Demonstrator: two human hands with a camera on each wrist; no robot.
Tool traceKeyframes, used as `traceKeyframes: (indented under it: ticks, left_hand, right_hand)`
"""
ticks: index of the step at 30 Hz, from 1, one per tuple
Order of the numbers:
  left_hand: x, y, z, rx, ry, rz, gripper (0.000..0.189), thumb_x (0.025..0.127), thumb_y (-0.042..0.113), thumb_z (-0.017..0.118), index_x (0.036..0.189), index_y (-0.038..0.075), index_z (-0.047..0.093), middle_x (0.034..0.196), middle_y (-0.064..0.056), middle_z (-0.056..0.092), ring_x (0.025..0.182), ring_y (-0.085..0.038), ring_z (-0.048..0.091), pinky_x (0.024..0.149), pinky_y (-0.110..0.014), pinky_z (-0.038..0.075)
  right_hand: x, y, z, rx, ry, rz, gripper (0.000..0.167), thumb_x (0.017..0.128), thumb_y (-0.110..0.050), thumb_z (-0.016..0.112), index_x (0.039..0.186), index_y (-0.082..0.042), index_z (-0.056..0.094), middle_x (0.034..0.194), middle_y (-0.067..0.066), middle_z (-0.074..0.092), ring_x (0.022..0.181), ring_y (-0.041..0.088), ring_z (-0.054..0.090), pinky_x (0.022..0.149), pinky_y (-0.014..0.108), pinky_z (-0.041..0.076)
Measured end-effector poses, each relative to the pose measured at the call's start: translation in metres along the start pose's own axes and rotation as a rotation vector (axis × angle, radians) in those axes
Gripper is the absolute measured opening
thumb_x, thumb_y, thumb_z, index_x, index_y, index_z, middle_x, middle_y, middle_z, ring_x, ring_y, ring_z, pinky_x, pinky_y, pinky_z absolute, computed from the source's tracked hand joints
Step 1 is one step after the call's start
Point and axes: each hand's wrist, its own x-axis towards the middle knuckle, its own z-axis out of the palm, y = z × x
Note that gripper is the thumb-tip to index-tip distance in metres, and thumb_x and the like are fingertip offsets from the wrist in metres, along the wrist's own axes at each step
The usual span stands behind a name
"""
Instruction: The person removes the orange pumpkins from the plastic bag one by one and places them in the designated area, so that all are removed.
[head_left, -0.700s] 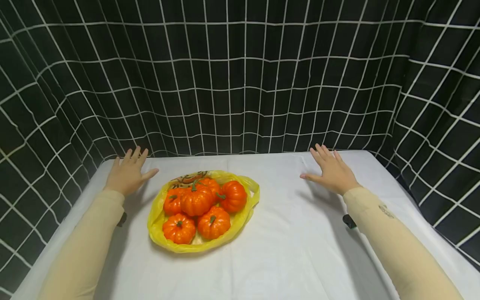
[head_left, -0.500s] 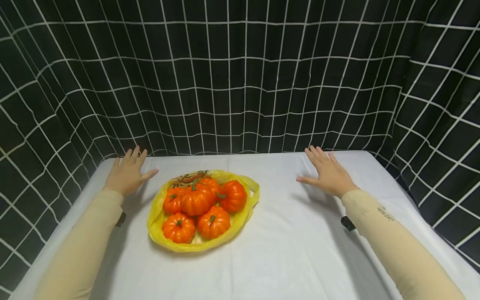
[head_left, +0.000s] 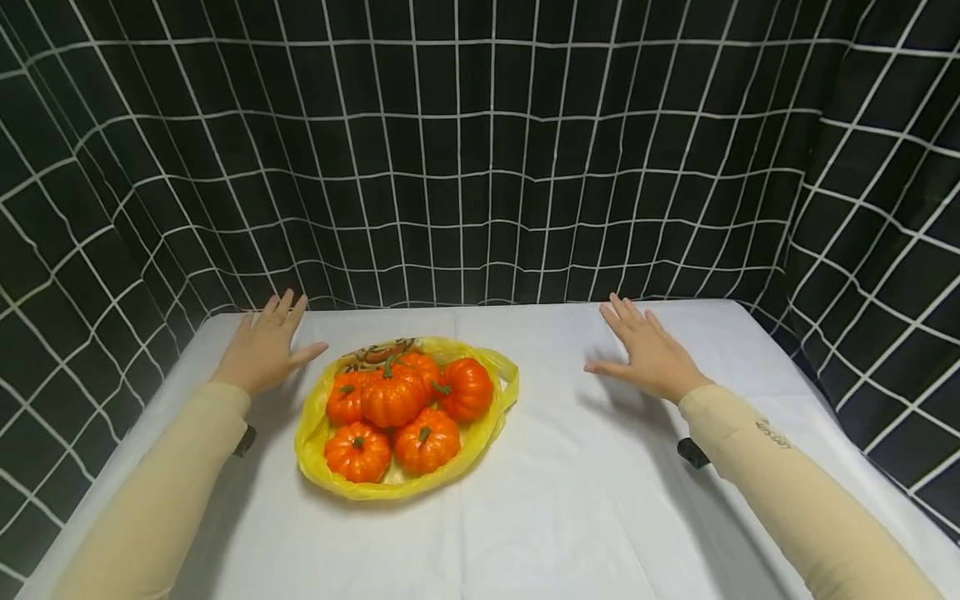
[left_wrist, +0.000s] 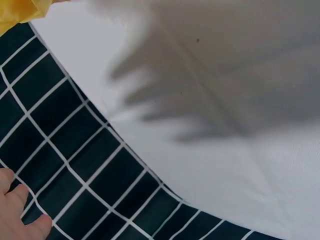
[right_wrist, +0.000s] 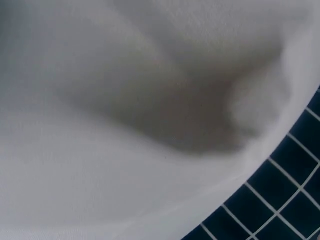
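Several small orange pumpkins with green stems sit together in a yellow plastic bag, its mouth spread wide around them. My left hand, fingers extended and thumb out toward the bag, hovers to the left of it and holds nothing. Over on the right, my right hand is also held above the table with spread fingers, apart from the bag and empty. The left wrist view catches part of the left hand's fingers at the lower left and a corner of the yellow bag; in the right wrist view there is mostly a hand's shadow.
A white cloth covers the table. Behind it and at both sides hangs a black curtain with a white grid. A loop handle of the bag lies out to its right.
My right hand has drifted left and slightly down, toward the bag. The left hand has shifted a little to the right. The bag and pumpkins stay in place.
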Motion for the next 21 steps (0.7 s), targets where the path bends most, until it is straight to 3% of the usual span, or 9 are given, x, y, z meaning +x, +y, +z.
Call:
traceKeyframes:
  ticks: [10,21]
  left_hand:
    - [-0.010,0.005,-0.002,-0.050,-0.045,0.000,0.090,0.099,0.056,0.047,0.158,-0.001,0.009,0.164,-0.029,0.007,0.151,-0.048,0.009,0.121,-0.067,0.006]
    - [-0.017,0.013,-0.008,-0.047,-0.016,0.034,0.090,0.097,0.055,0.052,0.156,-0.004,0.017,0.164,-0.028,0.007,0.151,-0.047,0.010,0.121,-0.066,0.009]
  right_hand:
    - [-0.008,-0.009,0.004,-0.001,-0.007,-0.018,0.103,0.087,-0.064,0.062,0.159,-0.008,0.015,0.169,0.011,0.003,0.156,0.033,0.006,0.127,0.051,0.004]
    - [-0.013,-0.023,0.006,0.013,-0.005,-0.064,0.105,0.084,-0.068,0.063,0.159,-0.008,0.019,0.168,0.015,0.010,0.155,0.034,0.011,0.127,0.054,0.007]
